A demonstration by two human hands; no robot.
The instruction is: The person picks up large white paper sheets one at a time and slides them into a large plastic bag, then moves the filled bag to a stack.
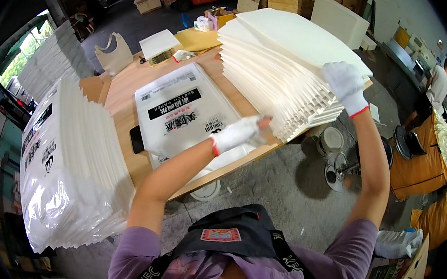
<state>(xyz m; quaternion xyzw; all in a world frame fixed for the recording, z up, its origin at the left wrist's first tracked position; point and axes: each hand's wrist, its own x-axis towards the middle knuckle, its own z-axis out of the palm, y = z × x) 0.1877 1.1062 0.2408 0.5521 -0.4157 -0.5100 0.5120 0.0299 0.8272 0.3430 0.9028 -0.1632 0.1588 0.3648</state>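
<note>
My left hand (pixel 240 133), in a white glove with a red cuff, is over the near right corner of a flat white printed paper package (pixel 187 96). Its fingers stretch toward the right, somewhat blurred, with bare fingertips. At the near right edge of a tall fanned stack of white paper (pixel 272 64), my right hand (pixel 344 85), gloved the same way, is closed over the upper sheets; the thumb is hidden. Both the package and the stack lie on a wooden table (pixel 123 96).
A high pile of plastic-wrapped paper packages (pixel 63 178) stands at the left. A black phone (pixel 137 139) lies beside the printed package. Farther back are a cream bag (pixel 115 54) and a small stack of sheets (pixel 158 43). Stools (pixel 336 173) stand at right; another person (pixel 438 86) is beyond.
</note>
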